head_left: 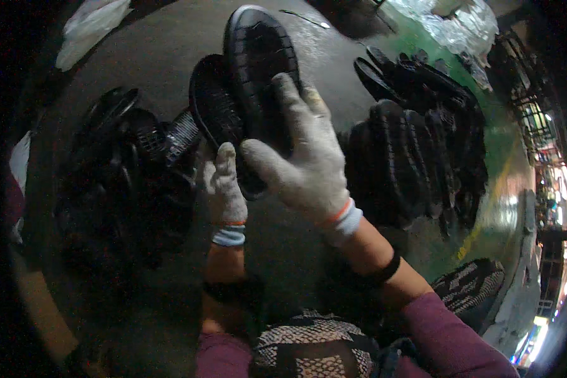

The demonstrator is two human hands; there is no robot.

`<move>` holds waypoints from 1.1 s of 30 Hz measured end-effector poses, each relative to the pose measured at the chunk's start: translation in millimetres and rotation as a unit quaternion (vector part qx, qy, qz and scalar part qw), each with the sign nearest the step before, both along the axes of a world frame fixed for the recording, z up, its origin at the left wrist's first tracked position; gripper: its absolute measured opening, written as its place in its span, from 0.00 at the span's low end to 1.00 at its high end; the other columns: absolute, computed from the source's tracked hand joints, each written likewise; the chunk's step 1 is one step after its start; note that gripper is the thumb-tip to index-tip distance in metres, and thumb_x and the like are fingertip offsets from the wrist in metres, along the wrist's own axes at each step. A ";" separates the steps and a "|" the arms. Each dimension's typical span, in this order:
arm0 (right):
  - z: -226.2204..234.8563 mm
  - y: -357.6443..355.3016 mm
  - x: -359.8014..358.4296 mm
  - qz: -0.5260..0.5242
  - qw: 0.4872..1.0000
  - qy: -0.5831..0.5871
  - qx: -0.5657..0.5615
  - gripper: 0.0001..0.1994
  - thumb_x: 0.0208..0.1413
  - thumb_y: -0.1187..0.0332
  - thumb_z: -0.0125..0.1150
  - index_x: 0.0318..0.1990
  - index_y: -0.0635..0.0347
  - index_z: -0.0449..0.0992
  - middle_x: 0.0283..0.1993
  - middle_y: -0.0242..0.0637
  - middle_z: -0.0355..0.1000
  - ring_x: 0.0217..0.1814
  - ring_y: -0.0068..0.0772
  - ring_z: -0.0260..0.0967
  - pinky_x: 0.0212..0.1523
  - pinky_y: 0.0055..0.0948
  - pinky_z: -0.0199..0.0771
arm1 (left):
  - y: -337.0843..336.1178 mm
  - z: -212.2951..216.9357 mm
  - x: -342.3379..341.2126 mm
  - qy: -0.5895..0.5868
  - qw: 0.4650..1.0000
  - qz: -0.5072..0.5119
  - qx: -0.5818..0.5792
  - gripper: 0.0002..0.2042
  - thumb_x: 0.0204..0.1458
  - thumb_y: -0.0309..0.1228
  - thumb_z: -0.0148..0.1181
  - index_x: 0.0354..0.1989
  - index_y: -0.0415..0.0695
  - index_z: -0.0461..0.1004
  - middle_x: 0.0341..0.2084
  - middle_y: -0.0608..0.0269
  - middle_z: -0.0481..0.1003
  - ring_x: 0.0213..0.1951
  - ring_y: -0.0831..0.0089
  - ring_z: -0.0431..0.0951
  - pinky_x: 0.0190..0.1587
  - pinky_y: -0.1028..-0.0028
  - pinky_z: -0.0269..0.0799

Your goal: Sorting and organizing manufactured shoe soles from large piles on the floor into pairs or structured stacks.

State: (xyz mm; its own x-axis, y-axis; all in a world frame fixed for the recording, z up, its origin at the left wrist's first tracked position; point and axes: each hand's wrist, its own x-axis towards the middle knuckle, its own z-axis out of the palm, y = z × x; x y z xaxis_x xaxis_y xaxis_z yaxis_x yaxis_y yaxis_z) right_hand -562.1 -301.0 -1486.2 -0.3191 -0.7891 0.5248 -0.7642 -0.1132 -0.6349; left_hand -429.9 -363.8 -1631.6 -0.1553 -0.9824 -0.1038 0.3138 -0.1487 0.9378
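Both my hands wear pale knitted gloves with orange trim and light blue cuffs. My right hand [305, 151] is closed on a black shoe sole [261, 57], held up lengthwise, its fingers along the right edge and its thumb pointing left across the lower part. Just left of it, partly overlapped, is a second black shoe sole [213, 91] with a ridged surface. My left hand [223, 186] grips this one low down with the thumb in front; its other fingers are mostly hidden behind.
A dark heap of black soles [129, 183] lies to the left. More black soles [394, 145] stand in a row on the right, with others behind them. Clear plastic bags [453, 28] lie at the far right, and whitish plastic [94, 28] at the far left.
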 end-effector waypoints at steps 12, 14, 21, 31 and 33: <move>-79.4 69.9 -42.1 -0.102 0.973 -0.042 0.202 0.32 0.65 0.53 0.53 0.73 0.59 0.64 0.71 0.68 0.61 0.65 0.63 0.69 0.66 0.47 0.70 | 76.9 -39.0 -51.9 -0.136 0.925 -0.181 -0.304 0.26 0.66 0.38 0.57 0.65 0.32 0.69 0.57 0.52 0.77 0.54 0.66 0.79 0.55 0.64 0.76; -78.5 51.6 -35.3 -0.081 0.950 -0.256 0.162 0.34 0.65 0.56 0.53 0.75 0.62 0.59 0.71 0.66 0.61 0.75 0.62 0.59 0.76 0.43 0.58 | 52.3 -39.8 -28.9 0.110 0.956 -0.271 -0.027 0.25 0.67 0.39 0.56 0.63 0.29 0.70 0.55 0.52 0.79 0.52 0.65 0.80 0.54 0.64 0.77; -42.8 -0.8 -154.9 0.098 0.895 -0.434 -0.008 0.20 0.57 0.71 0.65 0.57 0.65 0.79 0.46 0.41 0.82 0.45 0.36 0.80 0.49 0.37 0.81 | 4.6 94.9 -98.7 -0.338 0.849 -0.403 0.048 0.29 0.70 0.45 0.54 0.66 0.28 0.68 0.54 0.57 0.78 0.49 0.73 0.78 0.54 0.70 0.75; 58.0 65.7 -326.7 0.247 0.849 -0.199 0.422 0.31 0.57 0.73 0.68 0.70 0.57 0.71 0.64 0.37 0.77 0.62 0.30 0.73 0.68 0.33 0.71 | -58.7 -17.3 -24.4 -0.247 0.927 -0.252 -0.131 0.28 0.68 0.40 0.56 0.71 0.35 0.65 0.62 0.57 0.73 0.58 0.72 0.74 0.62 0.74 0.66; 54.6 118.0 -341.4 0.188 0.836 -0.142 0.496 0.33 0.55 0.78 0.67 0.71 0.56 0.71 0.64 0.35 0.77 0.62 0.28 0.72 0.68 0.31 0.71 | -7.6 -28.8 -37.0 -0.372 0.884 -0.240 -0.151 0.26 0.68 0.38 0.54 0.69 0.32 0.67 0.64 0.50 0.71 0.62 0.63 0.73 0.67 0.68 0.63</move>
